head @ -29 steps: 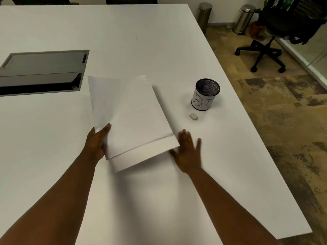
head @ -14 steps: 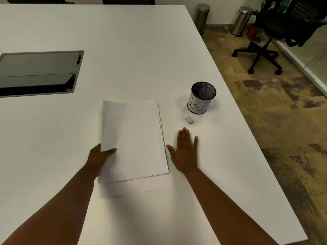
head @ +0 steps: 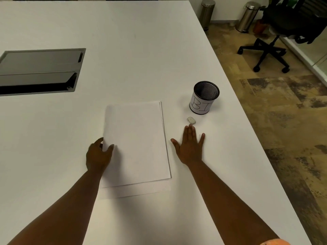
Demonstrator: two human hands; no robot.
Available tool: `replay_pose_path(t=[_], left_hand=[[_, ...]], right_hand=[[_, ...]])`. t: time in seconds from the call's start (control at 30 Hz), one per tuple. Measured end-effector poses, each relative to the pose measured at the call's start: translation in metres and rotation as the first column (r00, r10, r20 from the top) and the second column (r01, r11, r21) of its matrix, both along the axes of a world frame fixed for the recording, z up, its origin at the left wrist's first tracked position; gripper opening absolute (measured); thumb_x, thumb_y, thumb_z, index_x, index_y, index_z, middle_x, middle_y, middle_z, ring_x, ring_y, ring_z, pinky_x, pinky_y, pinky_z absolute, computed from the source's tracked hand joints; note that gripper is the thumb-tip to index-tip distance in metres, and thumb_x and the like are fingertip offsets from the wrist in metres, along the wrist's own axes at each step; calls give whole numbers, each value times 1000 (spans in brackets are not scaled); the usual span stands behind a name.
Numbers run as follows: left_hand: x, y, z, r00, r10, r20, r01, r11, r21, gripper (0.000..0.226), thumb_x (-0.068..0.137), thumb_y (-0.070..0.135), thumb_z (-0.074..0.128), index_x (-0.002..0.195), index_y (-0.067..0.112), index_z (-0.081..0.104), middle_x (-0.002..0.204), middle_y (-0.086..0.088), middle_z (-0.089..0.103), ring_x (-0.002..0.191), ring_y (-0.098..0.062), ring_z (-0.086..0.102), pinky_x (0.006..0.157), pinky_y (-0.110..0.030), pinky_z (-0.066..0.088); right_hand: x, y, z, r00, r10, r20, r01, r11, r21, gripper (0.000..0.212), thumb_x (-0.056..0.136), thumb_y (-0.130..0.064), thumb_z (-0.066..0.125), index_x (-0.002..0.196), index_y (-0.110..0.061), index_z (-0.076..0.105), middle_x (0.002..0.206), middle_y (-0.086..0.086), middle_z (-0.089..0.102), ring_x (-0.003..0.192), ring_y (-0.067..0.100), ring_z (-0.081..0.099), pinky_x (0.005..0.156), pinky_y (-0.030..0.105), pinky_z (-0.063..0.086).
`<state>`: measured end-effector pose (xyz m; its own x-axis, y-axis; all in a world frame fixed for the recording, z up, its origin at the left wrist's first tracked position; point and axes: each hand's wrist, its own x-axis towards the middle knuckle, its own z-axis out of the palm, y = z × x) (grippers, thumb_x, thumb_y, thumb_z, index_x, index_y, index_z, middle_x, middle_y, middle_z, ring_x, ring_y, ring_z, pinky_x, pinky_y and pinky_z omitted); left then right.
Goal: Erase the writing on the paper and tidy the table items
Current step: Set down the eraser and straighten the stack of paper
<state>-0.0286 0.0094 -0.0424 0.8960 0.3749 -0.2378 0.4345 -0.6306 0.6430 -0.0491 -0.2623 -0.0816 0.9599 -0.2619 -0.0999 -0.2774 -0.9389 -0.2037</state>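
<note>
Smooth matt white table (head: 134,55), thin white paper sheets (head: 136,138), black wire mesh cup (head: 205,97) with paper label, shiny metal bins (head: 248,15), rough patchy floor (head: 286,121)

One white tabletop (head: 141,41) carries one stack of white paper (head: 136,144) near its near right edge; the sheets in it cannot be counted, though at least two layers show at the stack's near end and several edges show on its right side. One black mesh cup (head: 205,98) with a white label stands near the right edge, with one small white eraser (head: 191,120) just beside it. One grey hatch (head: 39,71) with two flaps is set into the tabletop toward the left edge. Two hands are in view, a left hand (head: 98,156) and a right hand (head: 190,147). On the floor beyond the far right corner stand two steel bins (head: 207,13) and one black office chair (head: 283,29).
</note>
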Motion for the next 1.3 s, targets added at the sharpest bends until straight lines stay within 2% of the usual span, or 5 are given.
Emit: replay_pose_path(t=[0.17, 0.6, 0.77, 1.03, 1.3], left_hand=[[1, -21, 0, 970, -204, 129, 149, 928, 343, 49, 85, 15, 54, 133, 5, 46, 131, -23, 49, 121, -43, 43, 96, -51, 38], [4, -79, -22, 550, -772, -319, 835, 496, 239, 132, 30, 94, -22, 131, 11, -32, 148, -1, -34, 136, -14, -30, 114, -45, -15], [7, -82, -20, 528, -771, -356, 850, 476, 227, 131, 25, 94, -23, 125, 10, -36, 136, 3, -42, 139, -19, -29, 113, -47, -16], [7, -82, -17, 530, -766, -365, 848, 491, 199, 132, 22, 94, -22, 125, 14, -37, 134, 6, -43, 139, -18, -29, 113, -47, -16], [8, -84, -20, 538, -749, -386, 843, 487, 228, 111, 63, 82, 16, 142, 15, -25, 151, -3, -33, 141, -21, -27, 114, -49, -14]], right_hand=[[-9, 20, 8, 954, -299, 8, 299, 954, 17, 90, 84, -62, 19, 139, 9, 13, 148, 29, 23, 141, 35, 19, 113, 60, 4], [-26, 25, 4, 934, -350, 67, 344, 935, 83, 94, 80, -67, 8, 139, 7, 9, 149, 29, 21, 141, 38, 15, 114, 54, -4], [-26, 37, 2, 987, 151, 46, -156, 978, 136, 107, 66, -73, -22, 143, -2, 1, 155, 18, 1, 144, 28, -3, 112, 42, -16], [-45, 17, 2, 903, -419, 95, 410, 907, 97, 97, 82, -66, -10, 137, 8, 20, 146, 28, 30, 139, 37, 23, 116, 56, 6], [-34, 15, -3, 999, -9, 42, 6, 998, 64, 110, 63, -72, -28, 143, -3, 4, 156, 15, 4, 145, 25, 2, 113, 51, -8]])
